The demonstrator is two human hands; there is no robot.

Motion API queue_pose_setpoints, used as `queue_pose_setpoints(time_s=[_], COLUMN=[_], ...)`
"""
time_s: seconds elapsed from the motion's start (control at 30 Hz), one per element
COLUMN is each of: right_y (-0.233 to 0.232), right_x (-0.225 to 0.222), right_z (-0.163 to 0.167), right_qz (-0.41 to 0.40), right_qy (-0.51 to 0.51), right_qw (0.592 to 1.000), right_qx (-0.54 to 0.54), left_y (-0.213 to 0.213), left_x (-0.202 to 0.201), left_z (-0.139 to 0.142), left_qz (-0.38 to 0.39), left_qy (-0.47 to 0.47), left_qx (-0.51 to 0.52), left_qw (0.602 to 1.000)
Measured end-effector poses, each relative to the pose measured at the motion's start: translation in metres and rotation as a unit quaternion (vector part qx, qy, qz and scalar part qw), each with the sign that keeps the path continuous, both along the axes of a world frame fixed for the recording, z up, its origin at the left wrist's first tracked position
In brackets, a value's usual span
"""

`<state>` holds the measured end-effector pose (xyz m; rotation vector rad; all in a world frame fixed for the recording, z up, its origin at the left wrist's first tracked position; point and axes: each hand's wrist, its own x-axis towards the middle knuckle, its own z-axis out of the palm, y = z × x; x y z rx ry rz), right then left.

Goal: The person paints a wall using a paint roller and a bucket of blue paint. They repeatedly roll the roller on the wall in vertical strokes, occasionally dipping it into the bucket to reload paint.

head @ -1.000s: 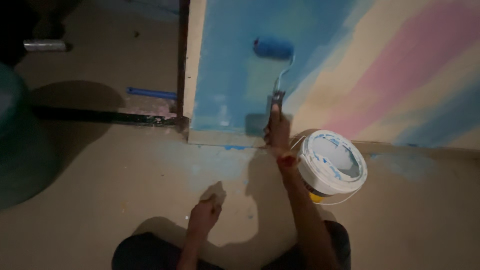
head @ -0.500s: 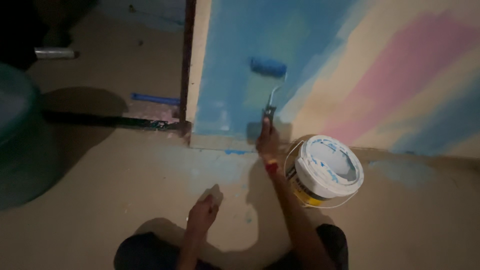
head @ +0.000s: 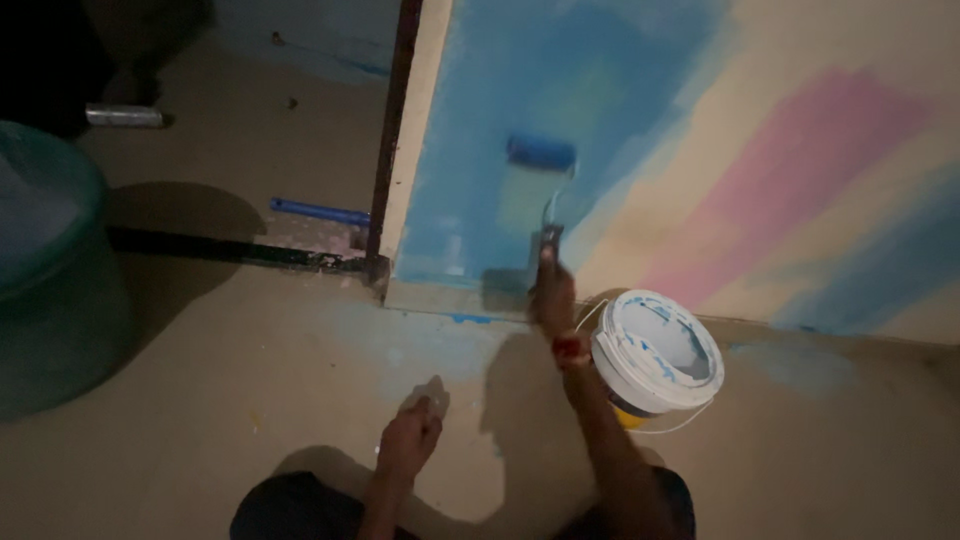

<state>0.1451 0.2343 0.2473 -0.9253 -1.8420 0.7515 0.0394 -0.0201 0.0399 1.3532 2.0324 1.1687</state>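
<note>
The right hand (head: 552,292) is stretched forward toward twelve o'clock, its forearm running up from the lower edge at about five o'clock in a nearly straight line, elbow only slightly bent. The hand is curled tight in a fist-like grip, knuckles turned up toward the camera, and a red band sits on the wrist just behind it. The left hand (head: 410,438) lies lower and nearer the body, at about eight o'clock from the right hand. Its forearm comes up from six o'clock, the wrist bent back, the hand pressed down flat with fingers pointing toward one o'clock, loosely together.
</note>
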Motion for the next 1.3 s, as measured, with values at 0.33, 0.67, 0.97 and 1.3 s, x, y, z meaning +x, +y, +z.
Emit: queue_pose_setpoints(time_s=[0.33,0.67,0.97,1.3], right_y=[-0.011,-0.018,0.009,0.031], right_x=[-0.001,0.006,0.014,0.017], right_z=[0.130,-0.063,-0.040,0.090], right_qz=[0.065,0.085,-0.072,-0.008], right_qy=[0.128,0.136,0.043,0.195], right_qw=[0.974,0.973,0.996,0.980], right_qx=[-0.174,-0.168,-0.022,-0.028], left_y=[0.003,0.002,-0.005,-0.006], left_x=[0.004,0.008,-0.006,0.002], left_z=[-0.009,-0.011,-0.012,-0.019], left_qz=[-0.017,-0.003,0.066,0.026], left_qy=[-0.005,0.025,-0.020,-0.028], left_qx=[-0.001,-0.036,-0.006,0.005], left_qw=[1.000,0.999,0.998,0.999])
